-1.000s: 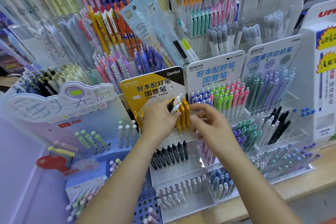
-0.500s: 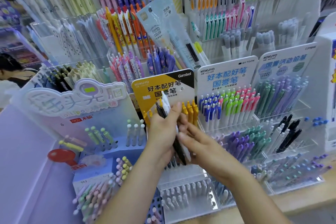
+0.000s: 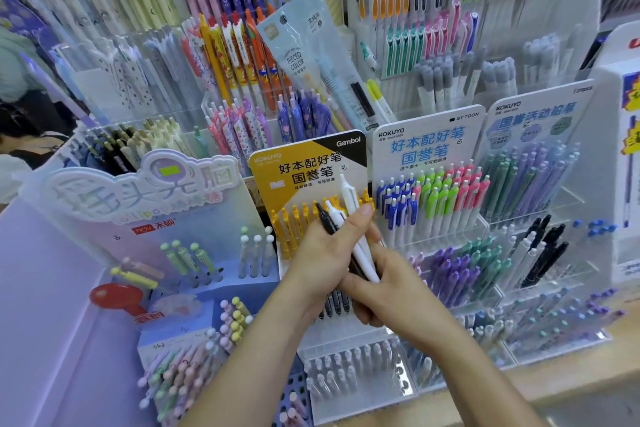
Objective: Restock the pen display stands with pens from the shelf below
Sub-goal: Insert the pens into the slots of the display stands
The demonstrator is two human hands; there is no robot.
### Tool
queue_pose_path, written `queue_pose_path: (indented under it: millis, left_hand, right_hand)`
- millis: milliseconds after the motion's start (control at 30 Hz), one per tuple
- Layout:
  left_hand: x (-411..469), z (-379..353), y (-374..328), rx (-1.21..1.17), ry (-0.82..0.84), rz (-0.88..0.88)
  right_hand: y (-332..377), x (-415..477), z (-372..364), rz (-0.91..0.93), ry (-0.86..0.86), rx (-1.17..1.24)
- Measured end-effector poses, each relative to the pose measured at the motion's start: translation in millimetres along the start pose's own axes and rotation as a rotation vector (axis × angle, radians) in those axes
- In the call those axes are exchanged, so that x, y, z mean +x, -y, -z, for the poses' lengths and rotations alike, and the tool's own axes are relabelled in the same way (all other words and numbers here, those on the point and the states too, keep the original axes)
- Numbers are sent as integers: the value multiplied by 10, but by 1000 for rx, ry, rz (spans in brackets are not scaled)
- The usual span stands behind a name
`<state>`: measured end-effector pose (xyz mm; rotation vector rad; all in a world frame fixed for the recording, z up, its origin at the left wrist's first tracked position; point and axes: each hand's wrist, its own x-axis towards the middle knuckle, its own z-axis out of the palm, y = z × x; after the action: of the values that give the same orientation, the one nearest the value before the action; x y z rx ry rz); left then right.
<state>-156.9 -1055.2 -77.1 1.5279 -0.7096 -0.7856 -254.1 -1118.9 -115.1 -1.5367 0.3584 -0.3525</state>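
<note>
Left hand: my left hand gripped a small bundle of pens, two white and one black, with the thumb pressed across the barrels.
Right hand: my right hand curled its fingers round the bundle's lower ends, touching my left.
Pens: tilted, clip ends up, in front of the yellow display stand and its row of yellow pens.
Neighbour: the stand of blue, green and pink pens stood just to the right.
</note>
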Motion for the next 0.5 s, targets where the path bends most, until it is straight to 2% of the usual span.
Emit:
queue_pose_path:
  millis: [100, 233, 367, 500]
  left_hand:
    - [-2, 17, 7, -1, 67, 56]
    - [24, 52, 39, -73, 57, -2]
    - [50, 212, 33, 39, -85, -78]
    - [22, 322, 26, 152, -74, -85]
  right_hand:
    - [-46, -52, 21, -4, 56, 157]
    - [-102, -93, 45, -14, 49, 296]
    - [-157, -171, 108, -38, -50, 194]
    - [-216, -238, 136, -44, -106, 81]
